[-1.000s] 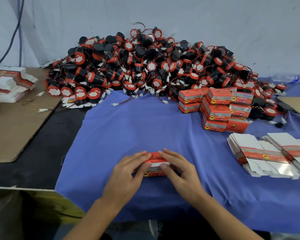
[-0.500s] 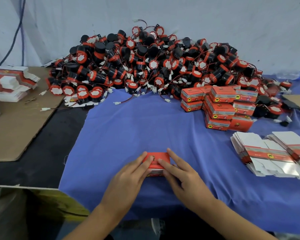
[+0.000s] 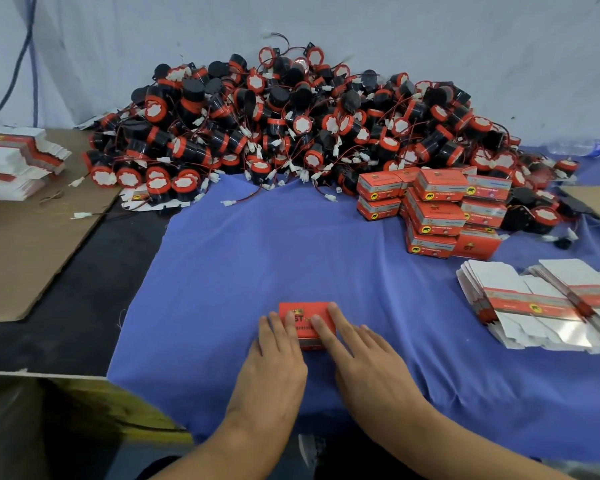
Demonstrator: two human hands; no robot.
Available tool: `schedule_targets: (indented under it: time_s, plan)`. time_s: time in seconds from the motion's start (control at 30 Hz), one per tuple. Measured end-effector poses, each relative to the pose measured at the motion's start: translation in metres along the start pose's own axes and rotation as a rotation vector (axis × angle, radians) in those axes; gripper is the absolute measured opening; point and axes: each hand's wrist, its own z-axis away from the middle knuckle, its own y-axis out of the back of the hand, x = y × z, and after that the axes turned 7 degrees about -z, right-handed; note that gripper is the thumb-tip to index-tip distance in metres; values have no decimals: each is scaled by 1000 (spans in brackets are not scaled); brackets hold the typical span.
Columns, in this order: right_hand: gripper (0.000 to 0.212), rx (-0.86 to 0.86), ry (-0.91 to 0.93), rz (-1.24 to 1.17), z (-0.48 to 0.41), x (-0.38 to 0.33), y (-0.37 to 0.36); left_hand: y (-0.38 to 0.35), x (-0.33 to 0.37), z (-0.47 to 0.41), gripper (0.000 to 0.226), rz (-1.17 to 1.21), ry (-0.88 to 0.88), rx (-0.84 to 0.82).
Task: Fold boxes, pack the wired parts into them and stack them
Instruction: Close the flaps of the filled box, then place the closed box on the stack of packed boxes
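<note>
A small red box point(image 3: 307, 315) lies on the blue cloth point(image 3: 257, 258) near the front edge. My left hand point(image 3: 278, 355) rests flat on its left side with straight fingers. My right hand point(image 3: 357, 351) lies flat on its right side, fingers stretched over the top. A big heap of black and red wired parts point(image 3: 291, 126) fills the back of the table. Closed red boxes point(image 3: 433, 206) are stacked at the right. Flat unfolded boxes point(image 3: 541, 303) lie fanned out at the far right.
A second pile of flat boxes point(image 3: 18, 161) sits at the left on brown cardboard point(image 3: 25, 244). Loose white connectors with red wires point(image 3: 229, 202) trail onto the cloth. A plastic bottle point(image 3: 579, 147) lies at the back right by the wall.
The box has been turned so that its red top faces up. Both hands went from pinching its flap to lying flat on it.
</note>
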Motion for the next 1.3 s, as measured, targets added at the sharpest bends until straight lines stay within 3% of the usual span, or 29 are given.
schedule_targets:
  time_s: [0.07, 0.13, 0.23, 0.33, 0.4, 0.53, 0.73, 0.9, 1.1, 1.2, 1.3]
  plan:
    - [91, -36, -87, -176, 2, -7, 0, 6, 2, -3, 81, 207, 99, -67]
    - [88, -71, -209, -425, 8, -14, -3, 10, -8, -2, 76, 303, 63, -44]
    - [86, 128, -333, -716, 6, -24, -8, -4, -13, -6, 48, 719, 255, 110]
    - [85, 325, -518, -831, -8, -25, -6, -3, -11, -22, 55, 1144, 416, 295]
    - [74, 428, -585, -921, -23, -17, -1, 6, -1, -44, 51, 1255, 432, 332]
    - [73, 465, -636, -1033, -66, 13, 12, 15, 19, -105, 37, 1249, 320, 315]
    - [73, 430, -817, -1015, -137, 73, 15, 12, 45, -207, 39, 1351, 233, 58]
    - [67, 467, -942, -1166, -189, 115, -4, -8, 59, -278, 34, 1493, 195, -93]
    - [70, 553, -968, -1240, -211, 147, -36, -49, 66, -303, 37, 1462, 31, -43]
    - [71, 573, -976, -1251, -216, 157, -44, -63, 65, -308, 37, 1328, -10, 4]
    - [72, 620, -996, -1275, -215, 152, -42, -59, 64, -308, 37, 1399, -72, -5]
